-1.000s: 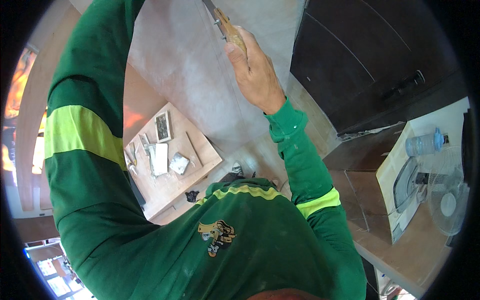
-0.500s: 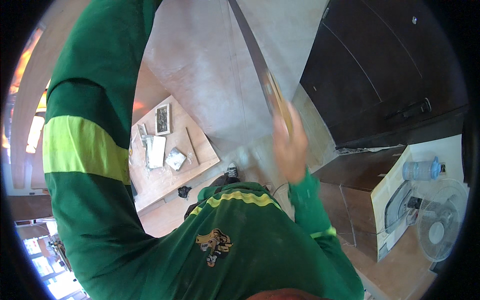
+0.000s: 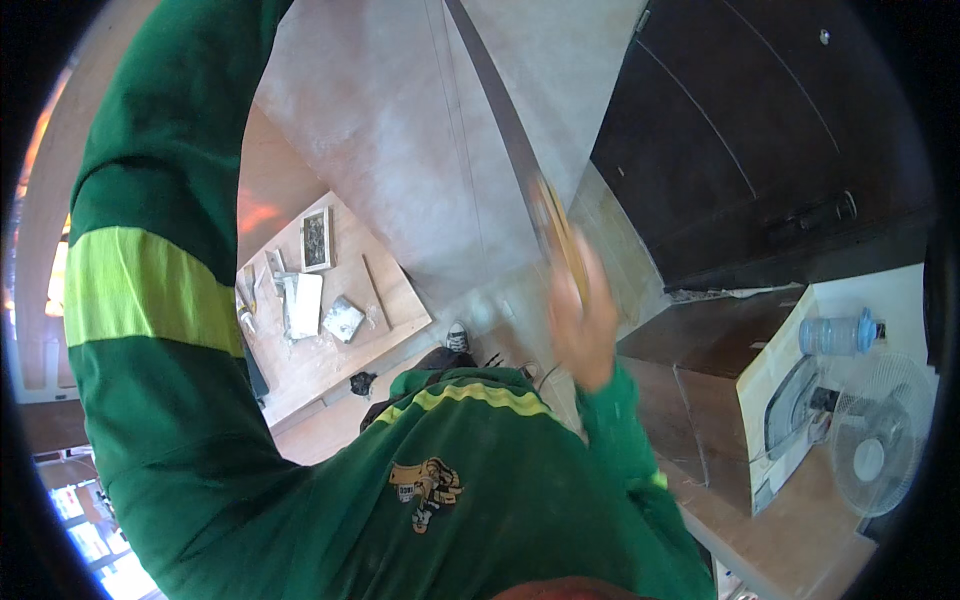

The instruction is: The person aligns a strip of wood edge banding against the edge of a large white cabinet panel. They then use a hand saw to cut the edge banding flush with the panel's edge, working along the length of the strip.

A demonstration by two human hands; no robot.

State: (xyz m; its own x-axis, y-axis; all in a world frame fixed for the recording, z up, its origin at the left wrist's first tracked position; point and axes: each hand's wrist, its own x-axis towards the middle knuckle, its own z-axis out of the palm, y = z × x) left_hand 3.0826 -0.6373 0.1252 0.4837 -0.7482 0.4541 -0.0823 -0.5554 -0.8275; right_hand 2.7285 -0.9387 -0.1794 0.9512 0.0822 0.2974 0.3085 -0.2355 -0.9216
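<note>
In my right hand (image 3: 585, 325), blurred by motion, is a long narrow yellowish tool (image 3: 563, 235) that looks like wood; its kind I cannot make out. The hand's fingers are closed around it. The tool's far end lies along a long dark grey strip (image 3: 497, 100) that runs up out of the top of the view, against a pale smeared panel (image 3: 370, 110). Whether tool and strip are one piece I cannot tell. My left arm (image 3: 150, 290), in a green sleeve with a yellow band, reaches up past the top edge. The left hand is out of sight.
A wooden board (image 3: 290, 375) at the left bears a framed tray (image 3: 316, 240), a white block (image 3: 306, 306) and a silvery packet (image 3: 343, 319). At the right stand a dark door (image 3: 740, 150), a brown box (image 3: 690, 340), a blue water bottle (image 3: 838, 333) and a fan (image 3: 880, 440).
My right hand and the tool have moved slightly down and toward me along the dark strip. The view has shifted a little, and the raised left arm appears farther left.
</note>
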